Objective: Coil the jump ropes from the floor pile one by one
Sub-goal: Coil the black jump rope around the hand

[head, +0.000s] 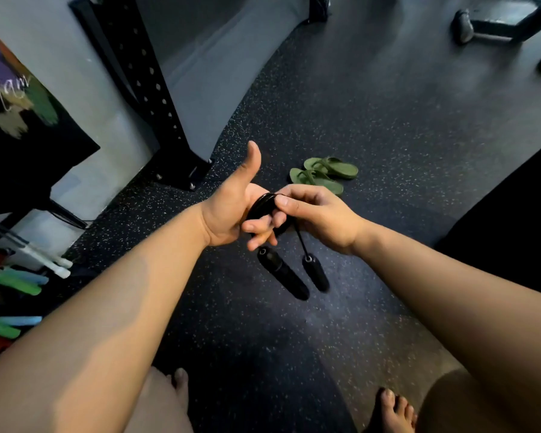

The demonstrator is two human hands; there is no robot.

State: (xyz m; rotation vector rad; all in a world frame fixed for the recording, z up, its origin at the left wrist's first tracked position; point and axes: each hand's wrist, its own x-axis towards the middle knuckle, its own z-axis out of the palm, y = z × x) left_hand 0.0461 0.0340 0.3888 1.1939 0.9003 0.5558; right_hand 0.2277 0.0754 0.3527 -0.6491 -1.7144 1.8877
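The black rope [260, 204] sits wound in a tight coil across the left hand [227, 210], held above the floor [388, 126]. That grip is curled round the loops, thumb up. The right hand [320, 215] pinches the top turn of the coil. Both handles [283, 275] hang free below, so the finish likely calls for wrapping the tails snugly without letting loops slide off the fingers. Nothing blocks the hands: sandals [324, 175] lie beyond, and the pile [11, 285] waits far left near a rack [156, 98].
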